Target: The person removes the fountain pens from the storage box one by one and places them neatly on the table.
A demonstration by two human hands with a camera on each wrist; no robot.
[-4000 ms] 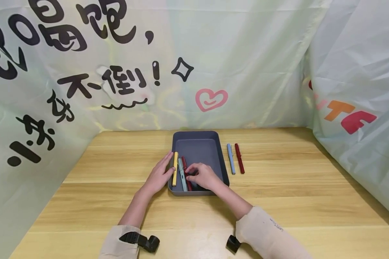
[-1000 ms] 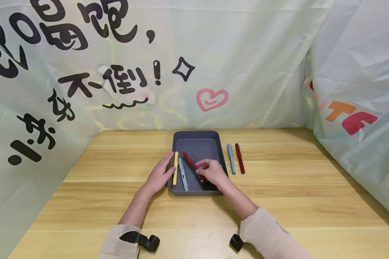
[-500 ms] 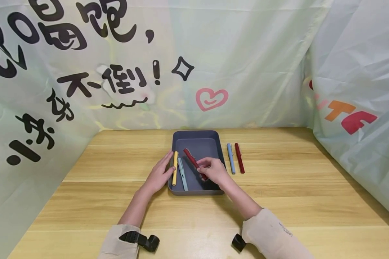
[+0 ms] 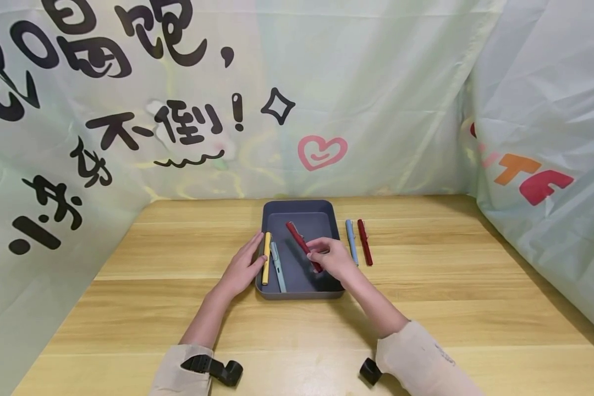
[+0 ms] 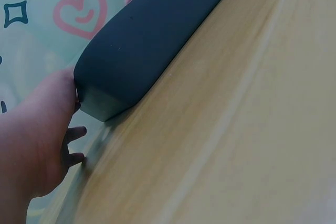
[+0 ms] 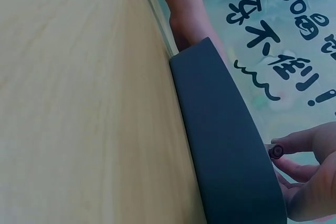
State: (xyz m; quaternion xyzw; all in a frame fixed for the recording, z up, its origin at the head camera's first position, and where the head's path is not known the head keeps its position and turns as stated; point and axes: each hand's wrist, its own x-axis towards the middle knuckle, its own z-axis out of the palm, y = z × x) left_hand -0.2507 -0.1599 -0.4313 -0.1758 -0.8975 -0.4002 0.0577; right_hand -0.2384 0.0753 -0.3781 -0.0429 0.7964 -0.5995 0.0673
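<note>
In the head view my right hand [image 4: 330, 258] pinches a dark red pen [image 4: 299, 237] between thumb and fingers over the dark grey tray [image 4: 297, 296]. The pen slants, its clip end up and to the left; the right wrist view shows its round end [image 6: 276, 151] beyond the tray wall. My left hand [image 4: 242, 268] lies along the tray's left side with fingers straight, the thumb tip by a yellow pen [image 4: 266, 264]. Beside that, a pale blue-green pen [image 4: 278, 267] lies in the tray.
A blue pen [image 4: 352, 242] and another dark red pen [image 4: 364, 242] lie side by side on the wooden table [image 4: 425, 308], right of the tray. Printed cloth [image 4: 376, 110] hangs behind and at both sides.
My right hand has taken the dark red pen from beside the blue-green one, shifting it right and slightly away, tilting it as it goes. The left hand stays in place.
</note>
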